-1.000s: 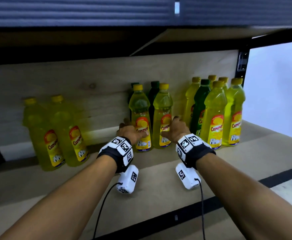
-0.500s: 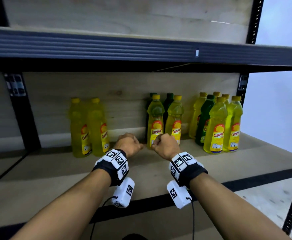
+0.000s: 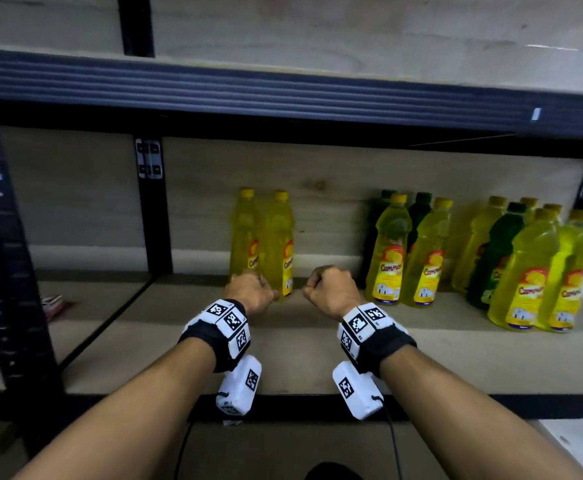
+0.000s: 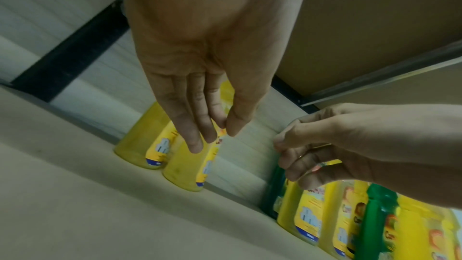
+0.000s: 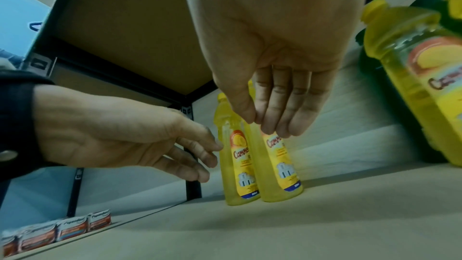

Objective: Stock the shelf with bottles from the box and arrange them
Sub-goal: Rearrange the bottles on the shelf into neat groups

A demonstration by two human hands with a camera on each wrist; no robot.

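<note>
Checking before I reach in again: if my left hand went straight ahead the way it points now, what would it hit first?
Probably the pair of yellow bottles right ahead of your left hand, likely the right-hand one. Depth unclear.

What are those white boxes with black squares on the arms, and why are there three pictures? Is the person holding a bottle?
Those boxes are little cameras strapped to a person's wrists. One picture comes from a camera on the head, and one from each wrist, looking along the fingers. The left hand and right hand hold nothing; their fingers hang loose. On the wooden shelf stand a pair of yellow bottles and, further right, a bigger group of yellow and green bottles.
</note>
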